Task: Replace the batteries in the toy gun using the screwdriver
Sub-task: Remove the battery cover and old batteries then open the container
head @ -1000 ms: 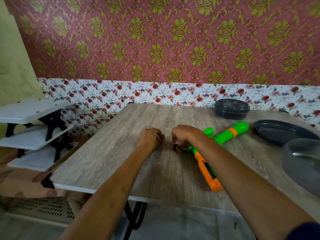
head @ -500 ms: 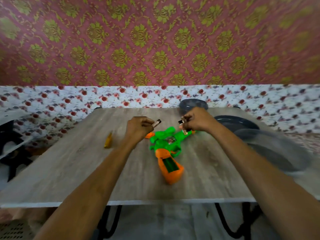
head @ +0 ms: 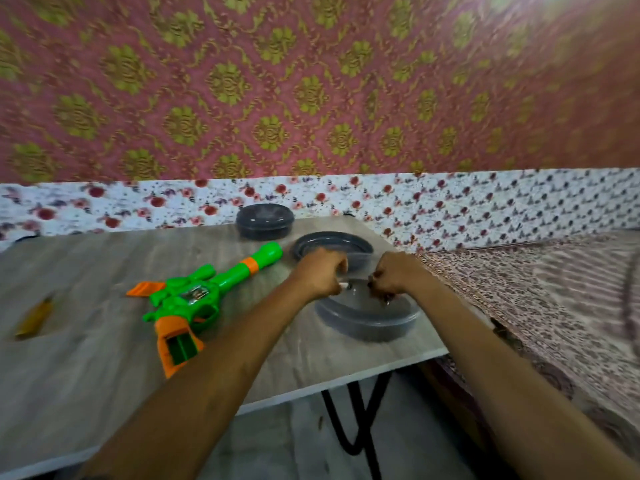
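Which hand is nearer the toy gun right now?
Left. The left hand, gripping a small battery, is above the near container's left rim, just right of the toy gun's barrel; the right hand is over that container's right side, farther from the gun.

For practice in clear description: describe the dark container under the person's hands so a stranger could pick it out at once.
Find the wooden table's right end, where three dark round things sit. The container is nearest the front corner, before the shallow dish and the lidded tub. Only it has the left hand and right hand over it.
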`<state>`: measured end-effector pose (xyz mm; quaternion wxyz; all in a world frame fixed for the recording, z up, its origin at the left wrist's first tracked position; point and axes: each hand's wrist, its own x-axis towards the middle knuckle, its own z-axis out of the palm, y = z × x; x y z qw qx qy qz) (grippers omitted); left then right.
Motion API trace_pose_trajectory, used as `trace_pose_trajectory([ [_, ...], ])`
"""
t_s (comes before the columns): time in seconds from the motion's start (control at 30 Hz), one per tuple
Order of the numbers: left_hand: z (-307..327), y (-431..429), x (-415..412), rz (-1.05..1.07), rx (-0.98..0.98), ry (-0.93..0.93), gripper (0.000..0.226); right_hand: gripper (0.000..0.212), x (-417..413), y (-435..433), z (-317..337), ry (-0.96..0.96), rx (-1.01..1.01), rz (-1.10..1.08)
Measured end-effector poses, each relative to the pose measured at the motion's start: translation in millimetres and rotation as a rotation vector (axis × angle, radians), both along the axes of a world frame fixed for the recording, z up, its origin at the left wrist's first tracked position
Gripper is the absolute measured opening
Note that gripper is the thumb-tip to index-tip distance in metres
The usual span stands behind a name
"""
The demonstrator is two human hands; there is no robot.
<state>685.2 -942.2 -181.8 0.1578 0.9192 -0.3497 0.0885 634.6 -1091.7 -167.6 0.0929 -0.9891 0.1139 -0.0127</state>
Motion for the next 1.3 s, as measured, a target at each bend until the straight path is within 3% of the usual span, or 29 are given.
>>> trace_pose_trajectory([
  [0.13, -4.2, -16.2, 0.2, 0.01, 0.232, 0.024, 0.025, 0.022, 5.5, 2.5, -17.9, 0.054, -0.091, -0.003],
  [0.37, -2.6, -27.8, 0.0, -0.005, 0.371, 0.059, 0.027, 0.021, 10.8, -2.8, -32.1, 0.017, -0.078, -0.009],
  [0.43, -3.0, -26.6, 4.6, -0.021, 0.321, 0.098, 0.025, 0.019, 6.5, -5.9, -29.7, 0.011, -0.078, 0.003],
  [0.53, 2.9, -11.5, 17.1, 0.005, 0.069, 0.125, 0.022, 0.023, -5.3, -19.2, -26.7, -0.142, -0.059, 0.024],
  [0.63, 11.5, 13.3, 38.0, 0.081, -0.199, 0.099, 0.016, 0.048, -18.1, -41.0, -35.7, -0.379, -0.033, -0.034],
  [0.73, 3.9, 30.3, 60.5, 0.171, -0.201, 0.068, 0.014, 0.058, -24.3, -57.1, -51.3, -0.495, 0.354, -0.156],
  [0.83, -16.8, 29.2, 80.4, 0.222, -0.131, 0.069, 0.022, 0.045, -25.5, -54.7, -70.4, -0.527, 0.963, -0.225],
  [0.9, -28.2, 23.2, 86.6, 0.231, -0.052, 0.06, 0.035, 0.038, -24.2, -50.0, -81.4, -0.6, 1.148, -0.246],
  [1.23, -45.5, -9.5, 101.6, 0.162, 0.18, 0.063, 0.028, 0.039, -9.7, -57.2, -99.8, -0.737, 1.203, -0.238],
  [1.3, -44.9, -10.4, 103.9, 0.177, 0.125, 0.098, 0.026, 0.044, -7.9, -58.4, -100.7, -0.742, 1.204, -0.236],
])
